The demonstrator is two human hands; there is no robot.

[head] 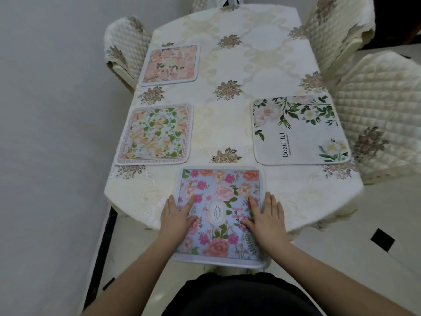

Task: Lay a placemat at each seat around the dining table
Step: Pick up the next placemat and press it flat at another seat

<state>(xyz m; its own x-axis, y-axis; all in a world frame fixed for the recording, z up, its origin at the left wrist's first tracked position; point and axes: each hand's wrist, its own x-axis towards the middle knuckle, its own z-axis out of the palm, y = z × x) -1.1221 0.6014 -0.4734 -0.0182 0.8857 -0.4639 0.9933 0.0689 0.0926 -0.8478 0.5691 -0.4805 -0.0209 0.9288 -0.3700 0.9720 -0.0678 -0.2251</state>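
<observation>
Two floral placemats, peach-and-green [155, 134] and pink [170, 64], lie along the table's [239, 65] left edge. Left hand [176, 215] presses flat, fingers straight, on the blue rose placemat [219, 192] overhanging the near end; right hand [266, 216] likewise. The white "Beautiful" placemat [298, 131] lies right.

Four floral placemats on one dining table [227, 65]: pink-peach placemat [169, 64], orange-green placemat [155, 134], white "Beautiful" placemat [298, 131], blue rose placemat [219, 213], three quilted chairs visible, two hands
</observation>
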